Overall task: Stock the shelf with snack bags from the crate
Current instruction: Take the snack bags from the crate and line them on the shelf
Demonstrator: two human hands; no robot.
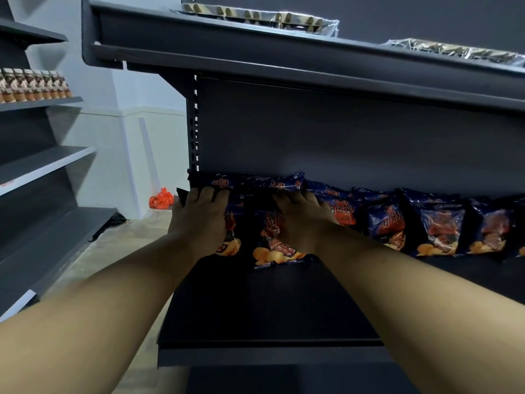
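Hands, left (199, 220) and right (301, 220), grip crinkly foil snack bags (272, 245) on matte metal shelf (270, 308).

Snack bags (279, 240) glossy plastic; shelf (270, 308) matt dark metal.

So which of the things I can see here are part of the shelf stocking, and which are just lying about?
Part of the job:
- dark blue snack bags printed with orange chips
- dark grey metal shelf they lie on
- left hand and right hand, on the leftmost bags

Just lying about:
- orange plastic bag on the floor
- row of brown bottles on the far rack
- clear-wrapped packs on the upper shelf
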